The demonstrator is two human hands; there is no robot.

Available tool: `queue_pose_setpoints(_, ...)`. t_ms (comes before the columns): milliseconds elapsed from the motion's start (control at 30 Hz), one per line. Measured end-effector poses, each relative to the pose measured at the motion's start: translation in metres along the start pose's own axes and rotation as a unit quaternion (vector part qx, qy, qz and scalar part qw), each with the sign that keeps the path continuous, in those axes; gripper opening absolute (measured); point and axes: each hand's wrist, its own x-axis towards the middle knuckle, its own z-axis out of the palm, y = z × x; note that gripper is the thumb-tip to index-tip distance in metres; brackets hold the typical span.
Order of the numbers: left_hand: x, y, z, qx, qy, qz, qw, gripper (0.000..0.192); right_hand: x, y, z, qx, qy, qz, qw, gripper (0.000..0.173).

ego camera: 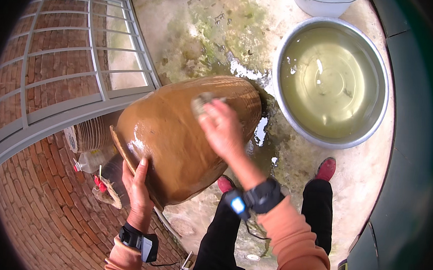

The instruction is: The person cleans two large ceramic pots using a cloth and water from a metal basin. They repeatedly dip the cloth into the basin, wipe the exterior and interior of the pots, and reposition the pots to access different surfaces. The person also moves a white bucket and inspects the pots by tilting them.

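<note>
A large brown glazed earthenware jar (175, 132) lies on its side, wet and shiny, its mouth turned to the lower left and its ridged base to the upper right. My left hand (137, 189) grips the jar's rim, thumb on the outer side. With my right hand (221, 126), somewhat blurred, I press a greyish scrubbing pad or cloth (203, 103) on the jar's upper side. Right of the jar stands a wide metal basin (383, 94) holding yellowish-green water (329, 82).
A white bucket (321, 5) stands beyond the basin. A white metal grille (91, 47) and a brick surface (41, 213) lie left. Beside the rim are a ribbed container (92, 135) and a clear plastic bottle (90, 162). The concrete floor (208, 33) is wet, with puddles.
</note>
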Motion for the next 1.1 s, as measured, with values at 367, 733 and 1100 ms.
queue_pose_setpoints(367,-0.022,-0.024,-0.017,0.03,0.008,-0.002,1.0,0.055,0.073,0.01,0.039,-0.049,-0.197,0.098,0.974,0.036)
queue_pose_setpoints(733,-0.073,-0.075,-0.045,0.082,-0.017,0.007,0.996,0.067,-0.005,-0.034,0.031,-0.105,-0.229,-0.134,0.958,0.041)
queue_pose_setpoints(1100,-0.089,-0.105,-0.067,0.052,-0.024,-0.005,0.998,0.073,0.087,0.121,0.025,-0.174,-0.135,0.272,0.937,0.053)
